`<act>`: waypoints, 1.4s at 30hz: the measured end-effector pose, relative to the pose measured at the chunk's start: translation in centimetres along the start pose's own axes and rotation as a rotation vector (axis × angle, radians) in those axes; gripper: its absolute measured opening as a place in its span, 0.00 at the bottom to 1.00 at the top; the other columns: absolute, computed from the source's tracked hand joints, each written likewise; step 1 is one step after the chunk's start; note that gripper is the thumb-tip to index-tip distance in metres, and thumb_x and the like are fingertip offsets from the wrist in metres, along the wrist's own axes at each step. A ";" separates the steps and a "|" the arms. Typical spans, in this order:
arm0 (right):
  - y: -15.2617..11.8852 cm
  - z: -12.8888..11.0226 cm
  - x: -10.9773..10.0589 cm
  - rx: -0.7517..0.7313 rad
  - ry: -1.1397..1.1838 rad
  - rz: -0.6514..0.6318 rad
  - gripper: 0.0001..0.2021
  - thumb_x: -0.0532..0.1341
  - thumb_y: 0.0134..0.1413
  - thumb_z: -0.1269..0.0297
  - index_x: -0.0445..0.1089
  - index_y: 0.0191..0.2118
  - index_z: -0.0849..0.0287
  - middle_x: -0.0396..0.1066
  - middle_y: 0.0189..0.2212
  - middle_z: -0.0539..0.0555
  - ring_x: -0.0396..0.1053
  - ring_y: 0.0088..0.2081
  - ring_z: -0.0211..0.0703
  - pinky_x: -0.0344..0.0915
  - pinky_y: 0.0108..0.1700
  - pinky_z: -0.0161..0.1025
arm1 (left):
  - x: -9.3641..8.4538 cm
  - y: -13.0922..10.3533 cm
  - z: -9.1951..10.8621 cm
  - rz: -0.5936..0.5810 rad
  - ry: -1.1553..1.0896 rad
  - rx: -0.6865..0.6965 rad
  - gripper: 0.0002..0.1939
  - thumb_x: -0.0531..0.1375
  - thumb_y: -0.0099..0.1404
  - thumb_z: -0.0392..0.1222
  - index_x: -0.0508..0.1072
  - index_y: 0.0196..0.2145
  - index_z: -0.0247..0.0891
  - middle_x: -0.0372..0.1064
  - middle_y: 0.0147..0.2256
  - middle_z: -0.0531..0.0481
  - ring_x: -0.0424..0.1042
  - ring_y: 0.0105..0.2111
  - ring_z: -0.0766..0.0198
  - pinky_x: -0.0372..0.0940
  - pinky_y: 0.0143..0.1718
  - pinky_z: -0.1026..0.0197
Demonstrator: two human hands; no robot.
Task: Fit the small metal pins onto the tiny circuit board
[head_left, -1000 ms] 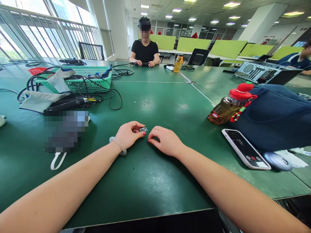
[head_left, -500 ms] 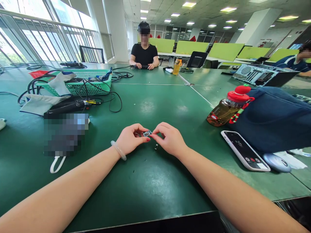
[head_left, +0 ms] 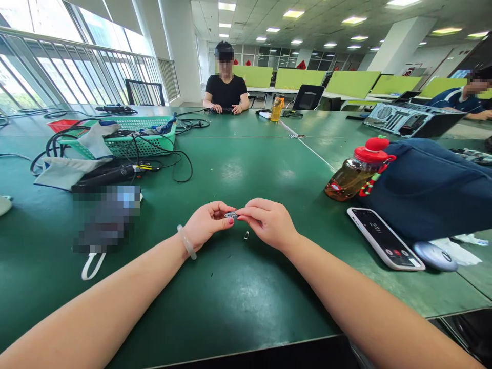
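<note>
Head view: 2 bare hands, 1 small board (head_left: 230, 215), flat, metallic-looking, held up between them over the table (head_left: 192, 318). Left hand (head_left: 204, 223): fingers clamped on it. Right hand (head_left: 271, 223): fingers pinching its other end. 1 tiny white-edged rectangular piece (head_left: 246, 235) just below. Right side: 1 transparent round bottle (head_left: 348, 177), 1 phone (head_left: 384, 238), 1 navy fabric bag (head_left: 430, 189). Left: 1 perforated green basket (head_left: 154, 145).

The worktop (head_left: 215, 187) is green. A basket (head_left: 154, 145), red-lidded bottle (head_left: 348, 178), phone (head_left: 384, 240), blue bag (head_left: 434, 195) and small part (head_left: 246, 235) rest directly on it.
</note>
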State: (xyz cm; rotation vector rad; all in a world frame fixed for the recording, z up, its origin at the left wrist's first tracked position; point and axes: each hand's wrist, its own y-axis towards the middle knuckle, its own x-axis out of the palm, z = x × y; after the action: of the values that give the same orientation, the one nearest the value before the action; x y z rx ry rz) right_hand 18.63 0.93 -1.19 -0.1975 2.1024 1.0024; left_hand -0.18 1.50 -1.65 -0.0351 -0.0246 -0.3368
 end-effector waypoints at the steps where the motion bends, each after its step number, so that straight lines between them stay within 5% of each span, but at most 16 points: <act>1: 0.1 0.2 -0.2 0.053 0.007 -0.043 0.11 0.54 0.57 0.62 0.71 0.42 0.53 0.70 0.33 0.51 0.66 0.32 0.35 0.61 0.36 0.33 | -0.1 0.1 0.0 0.016 0.031 0.000 0.15 0.67 0.45 0.37 0.71 0.32 0.33 0.70 0.30 0.51 0.67 0.30 0.70 0.62 0.37 0.64; 5: 0.5 1.5 -0.9 0.290 0.072 -0.377 0.15 0.63 0.47 0.62 0.69 0.44 0.52 0.69 0.30 0.48 0.63 0.28 0.35 0.59 0.31 0.32 | -0.5 0.5 -0.2 0.068 0.156 -0.043 0.16 0.67 0.44 0.38 0.71 0.33 0.33 0.72 0.32 0.48 0.68 0.31 0.67 0.64 0.39 0.60; 10: 0.4 1.8 -0.4 0.325 0.111 -0.643 0.07 0.65 0.42 0.64 0.71 0.31 0.56 0.66 0.26 0.47 0.62 0.27 0.33 0.56 0.28 0.31 | -0.5 0.6 -0.5 0.043 0.244 -0.058 0.17 0.67 0.44 0.39 0.71 0.33 0.33 0.72 0.32 0.47 0.69 0.31 0.66 0.65 0.41 0.57; 13: 0.5 1.3 0.2 0.311 0.094 -0.624 0.01 0.62 0.46 0.67 0.70 0.28 0.57 0.65 0.24 0.46 0.60 0.25 0.32 0.54 0.28 0.31 | -0.3 0.5 -0.5 0.020 0.252 -0.069 0.17 0.68 0.43 0.38 0.71 0.33 0.33 0.72 0.31 0.48 0.69 0.30 0.66 0.65 0.41 0.56; 17: 0.5 0.8 0.4 0.235 0.071 -0.583 0.05 0.58 0.49 0.72 0.71 0.29 0.57 0.68 0.27 0.48 0.62 0.29 0.33 0.55 0.31 0.31 | -0.2 0.5 -0.5 0.011 0.233 -0.082 0.18 0.68 0.42 0.37 0.70 0.32 0.33 0.72 0.30 0.49 0.70 0.30 0.66 0.66 0.41 0.55; 22: 0.3 0.3 0.2 0.241 0.012 -0.566 0.04 0.61 0.48 0.64 0.69 0.27 0.57 0.66 0.24 0.47 0.60 0.25 0.33 0.53 0.27 0.31 | -0.3 0.4 -0.5 0.004 0.235 -0.064 0.17 0.68 0.42 0.37 0.70 0.32 0.33 0.72 0.30 0.49 0.70 0.30 0.66 0.66 0.40 0.55; 27: 0.1 1.3 0.2 0.268 -0.025 -0.530 0.04 0.60 0.47 0.73 0.68 0.31 0.57 0.67 0.25 0.47 0.62 0.25 0.33 0.53 0.26 0.30 | -0.3 0.4 -0.4 0.005 0.274 -0.084 0.16 0.67 0.43 0.37 0.70 0.32 0.33 0.71 0.28 0.50 0.69 0.27 0.67 0.66 0.38 0.56; 36: 0.0 2.5 0.8 0.327 -0.194 -0.454 0.05 0.59 0.52 0.67 0.68 0.26 0.56 0.69 0.29 0.49 0.65 0.29 0.36 0.55 0.28 0.33 | -0.2 0.4 -0.3 -0.004 0.340 -0.073 0.16 0.67 0.43 0.38 0.70 0.31 0.33 0.71 0.27 0.50 0.69 0.27 0.67 0.66 0.36 0.58; 42: 0.6 0.9 -0.8 0.308 -0.158 -0.256 0.05 0.57 0.53 0.68 0.68 0.28 0.57 0.68 0.28 0.49 0.64 0.30 0.36 0.56 0.31 0.33 | -0.1 0.3 -0.4 -0.009 0.404 -0.061 0.15 0.67 0.44 0.39 0.70 0.31 0.33 0.69 0.25 0.52 0.67 0.26 0.68 0.66 0.34 0.60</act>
State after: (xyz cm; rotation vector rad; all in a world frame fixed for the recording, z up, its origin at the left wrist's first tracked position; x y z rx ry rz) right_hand 19.42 1.84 -0.65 -0.2174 1.9954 0.5189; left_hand -0.21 1.79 -2.03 -0.0264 0.3856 -0.3487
